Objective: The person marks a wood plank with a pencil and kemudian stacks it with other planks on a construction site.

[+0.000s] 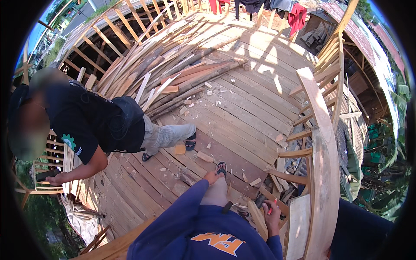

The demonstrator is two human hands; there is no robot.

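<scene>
My left hand (211,177) rests on my bent knee, holding nothing that I can see; its fingers show only in small part. Low at the right, my right hand (272,218) closes around a slim red pencil (270,211) that points upward. Beside that hand a pale length of timber (258,220) stands at a slant. Short dark and pale wood offcuts lie around it, partly hidden by my hand. Close on its right rises the curved wooden railing (324,160), with slats running off it.
A person (93,115) in a dark shirt leans at the left, one hand on a dark object (47,175). Behind them lies a large pile of planks and poles (160,69). Wood scraps litter the plank floor (242,117). Clothes (297,18) hang on the far railing.
</scene>
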